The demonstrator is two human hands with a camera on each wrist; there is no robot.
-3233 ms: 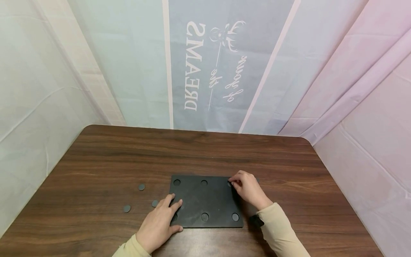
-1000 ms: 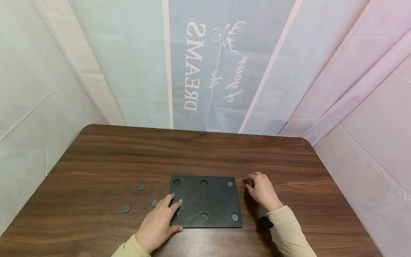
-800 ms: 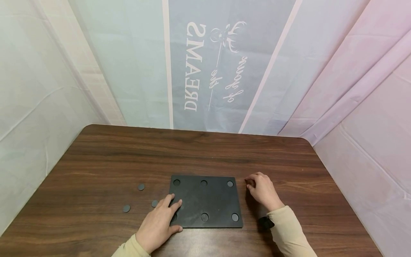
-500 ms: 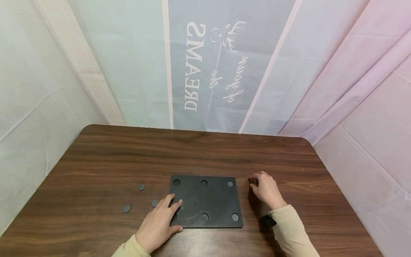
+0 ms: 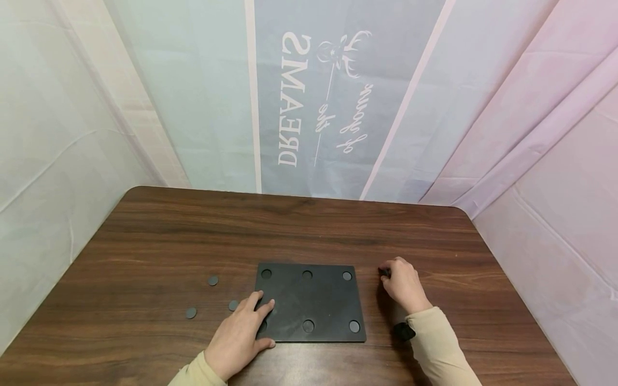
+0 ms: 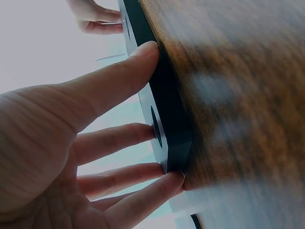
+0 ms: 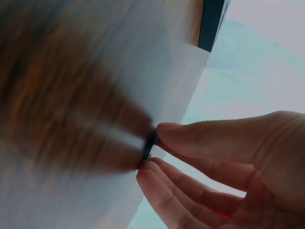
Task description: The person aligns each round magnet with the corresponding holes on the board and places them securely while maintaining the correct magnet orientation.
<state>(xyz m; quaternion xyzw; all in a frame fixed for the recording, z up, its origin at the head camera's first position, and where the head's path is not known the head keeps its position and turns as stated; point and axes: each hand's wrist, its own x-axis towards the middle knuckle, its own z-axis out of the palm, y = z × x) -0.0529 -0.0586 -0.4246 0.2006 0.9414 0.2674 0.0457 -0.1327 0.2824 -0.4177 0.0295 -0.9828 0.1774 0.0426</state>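
A flat black board (image 5: 311, 300) with several round recesses lies on the table. Grey discs show in its far right recess (image 5: 347, 276) and near right recess (image 5: 354, 326). My left hand (image 5: 238, 335) rests on the board's left end, fingers spread, thumb at the near edge; it covers part of the near left recess. Right of the board, my right hand (image 5: 404, 284) pinches a small dark disc (image 7: 150, 144) between thumb and fingers, its edge close over the tabletop in the right wrist view.
Left of the board lie three loose grey discs: a far one (image 5: 213, 280), a near one (image 5: 191, 312) and one (image 5: 234, 305) partly behind my left hand. A printed cloth (image 5: 217, 107) hangs along the table's back edge. A dark band (image 5: 404, 332) circles my right wrist.
My right hand has left the board's far right recess, uncovering a disc there, and moved right over the table, where a dark disc is now between its fingers. My left hand has stayed put.
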